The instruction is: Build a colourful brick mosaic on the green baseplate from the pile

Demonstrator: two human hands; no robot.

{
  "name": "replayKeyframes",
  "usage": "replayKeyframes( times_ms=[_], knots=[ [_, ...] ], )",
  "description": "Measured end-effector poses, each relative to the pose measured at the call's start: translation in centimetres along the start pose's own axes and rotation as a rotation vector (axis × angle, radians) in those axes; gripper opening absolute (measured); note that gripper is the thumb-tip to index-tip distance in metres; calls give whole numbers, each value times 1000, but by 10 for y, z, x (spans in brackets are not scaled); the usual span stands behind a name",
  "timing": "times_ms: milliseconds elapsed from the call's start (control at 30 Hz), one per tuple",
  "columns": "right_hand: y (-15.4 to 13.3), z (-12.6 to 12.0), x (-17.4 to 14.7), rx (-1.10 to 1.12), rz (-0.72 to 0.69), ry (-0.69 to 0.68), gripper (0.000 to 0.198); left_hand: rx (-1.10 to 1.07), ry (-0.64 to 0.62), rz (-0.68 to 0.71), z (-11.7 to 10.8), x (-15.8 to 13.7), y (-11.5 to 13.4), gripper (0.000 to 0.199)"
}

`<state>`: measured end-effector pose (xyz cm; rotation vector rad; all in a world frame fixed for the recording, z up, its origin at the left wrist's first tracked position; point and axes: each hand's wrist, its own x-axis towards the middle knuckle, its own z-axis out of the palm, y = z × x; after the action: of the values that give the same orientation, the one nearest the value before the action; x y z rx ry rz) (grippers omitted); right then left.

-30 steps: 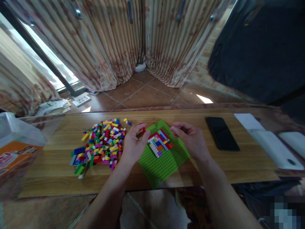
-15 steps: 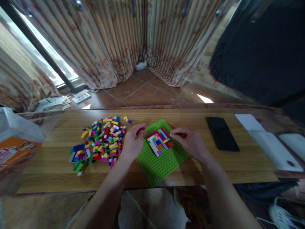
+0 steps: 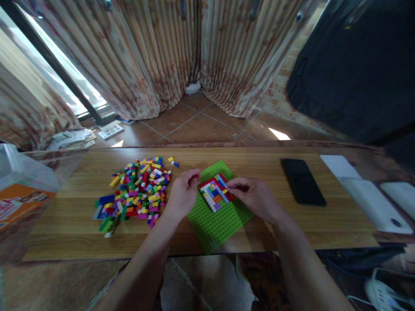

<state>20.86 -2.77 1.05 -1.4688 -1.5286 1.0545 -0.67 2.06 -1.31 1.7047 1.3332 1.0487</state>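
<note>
A green studded baseplate (image 3: 212, 233) lies turned at an angle on the wooden table. On its upper part sits a flat patch of toy bricks (image 3: 214, 195) in several colours, with red ones along its far edges. My left hand (image 3: 184, 192) is closed in a pinch at the baseplate's left edge, holding a small red brick (image 3: 197, 176) between thumb and fingers. My right hand (image 3: 254, 195) is also pinched, its fingertips at the right side of the patch, covering part of it. Whatever is between those fingertips is too small to make out.
A heap of loose bricks (image 3: 139, 190) spreads over the table (image 3: 74, 190) to the left. On the right lie a black phone (image 3: 303, 181) and, at the table's end, a white object (image 3: 372, 203). A clear plastic container (image 3: 22, 168) with an orange label stands far left.
My right hand has moved left, bringing its fingertips over the right side of the brick patch. My left hand has barely shifted and keeps its red brick.
</note>
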Motion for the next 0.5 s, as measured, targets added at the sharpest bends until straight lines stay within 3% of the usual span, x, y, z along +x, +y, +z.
replayKeyframes(
  times_ms=[500],
  knots=[
    [2,4,2,34,36,73,15,98,-16,30,2,-3,8,31]
  ],
)
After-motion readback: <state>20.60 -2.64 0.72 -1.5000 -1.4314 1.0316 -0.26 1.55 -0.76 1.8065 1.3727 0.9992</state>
